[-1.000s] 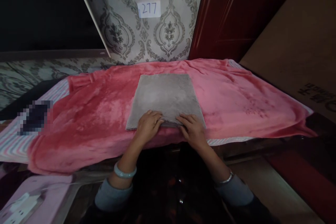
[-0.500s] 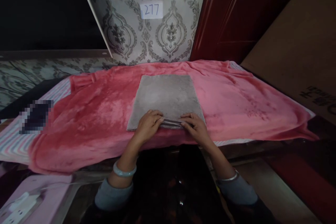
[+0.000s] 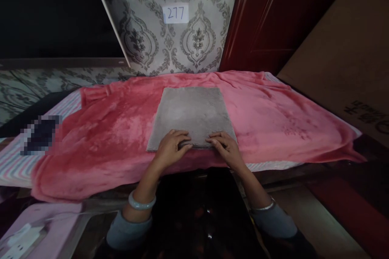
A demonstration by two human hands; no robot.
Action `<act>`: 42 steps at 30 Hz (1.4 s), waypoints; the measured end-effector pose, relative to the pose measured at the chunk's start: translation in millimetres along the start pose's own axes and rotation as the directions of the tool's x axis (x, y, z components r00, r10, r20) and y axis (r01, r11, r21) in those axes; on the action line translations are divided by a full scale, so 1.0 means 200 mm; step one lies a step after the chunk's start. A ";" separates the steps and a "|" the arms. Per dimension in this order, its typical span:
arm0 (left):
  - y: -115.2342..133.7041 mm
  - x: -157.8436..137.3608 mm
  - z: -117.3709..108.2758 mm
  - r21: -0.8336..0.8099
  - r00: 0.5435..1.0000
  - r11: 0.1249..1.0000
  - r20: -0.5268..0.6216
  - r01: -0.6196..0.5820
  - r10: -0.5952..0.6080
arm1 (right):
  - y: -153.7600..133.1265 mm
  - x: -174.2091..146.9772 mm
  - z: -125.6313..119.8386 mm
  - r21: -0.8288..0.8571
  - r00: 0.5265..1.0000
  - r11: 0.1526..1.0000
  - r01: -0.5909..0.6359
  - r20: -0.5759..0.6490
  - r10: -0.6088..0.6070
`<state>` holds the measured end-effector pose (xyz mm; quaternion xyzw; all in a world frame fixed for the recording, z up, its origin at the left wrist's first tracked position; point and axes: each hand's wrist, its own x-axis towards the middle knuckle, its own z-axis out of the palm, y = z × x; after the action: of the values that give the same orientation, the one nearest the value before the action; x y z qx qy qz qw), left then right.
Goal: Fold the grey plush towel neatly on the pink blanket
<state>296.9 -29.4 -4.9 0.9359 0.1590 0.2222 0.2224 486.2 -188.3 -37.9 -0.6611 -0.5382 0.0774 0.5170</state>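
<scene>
A grey plush cloth [image 3: 194,109], folded into a flat square, lies in front of me. My left hand [image 3: 172,145] is on the left part of its near edge, fingers curled over the top and thumb along the front. On the right part of that edge, my right hand [image 3: 226,147] has its fingers bent on the surface and its thumb close to them. Between the hands the stacked layers of the edge lie nearly flat. The undersides of the fingertips are hidden.
A pink blanket [image 3: 261,121] spreads under the cloth, over a striped sheet [image 3: 15,162]. A dark screen [image 3: 57,16] stands at the back left. A large cardboard box [image 3: 349,56] leans in from the right. A white power strip [image 3: 24,240] sits at the lower left.
The near edge of the cloth, pinched up in a gap of layers before, is now flatter. My left thumb has shifted a little down and right along it; my right hand has barely moved.
</scene>
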 end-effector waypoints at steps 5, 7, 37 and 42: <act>0.01 -0.01 -0.03 -0.040 0.998 0.997 -0.024 -0.065 0.064 | -0.02 0.04 -0.01 -0.088 0.998 0.995 0.052 0.038 -0.049; 0.01 0.01 -0.04 0.001 0.997 0.998 -0.018 -0.070 0.070 | -0.04 0.08 -0.01 -0.178 0.991 0.979 0.104 0.104 -0.086; -0.20 0.21 -0.11 0.425 0.957 0.903 0.281 -0.059 -0.070 | 0.04 0.36 0.01 -0.546 0.959 0.814 0.199 0.281 -0.046; -0.21 0.32 -0.17 0.452 0.968 0.892 0.209 0.028 -0.137 | 0.06 0.44 0.01 -0.545 0.966 0.814 0.201 0.248 -0.073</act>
<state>326.0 43.9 24.6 0.9738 0.2180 0.0578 0.0289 527.3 -116.2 -7.8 -0.7314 -0.6361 -0.0519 0.2404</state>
